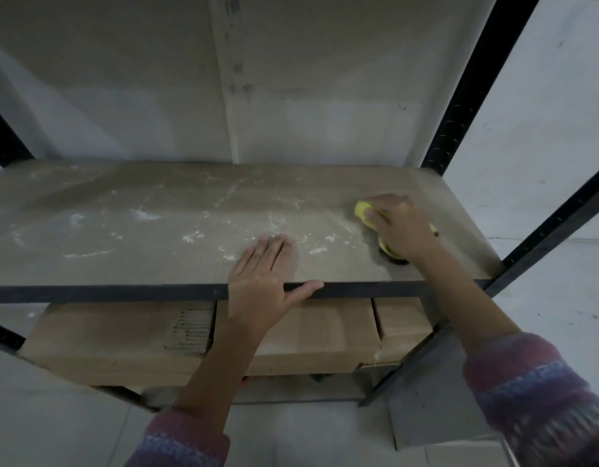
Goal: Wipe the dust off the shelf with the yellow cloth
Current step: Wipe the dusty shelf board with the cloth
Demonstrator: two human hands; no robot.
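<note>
A brown shelf board [150,227] with a black front rail carries white dust streaks across its left and middle. My right hand [401,227] presses down on a yellow cloth [362,211] at the board's right side; the cloth shows at the fingertips and under the wrist. The patch around the cloth looks free of dust. My left hand [261,281] lies flat on the front edge near the middle, fingers on the board and thumb along the rail, holding nothing.
Black metal uprights [473,85] frame the shelf at right and left. Cardboard boxes [123,335] fill the shelf below. A grey flat panel [429,409] leans by the lower right corner. A pale wall stands behind, pale floor beneath.
</note>
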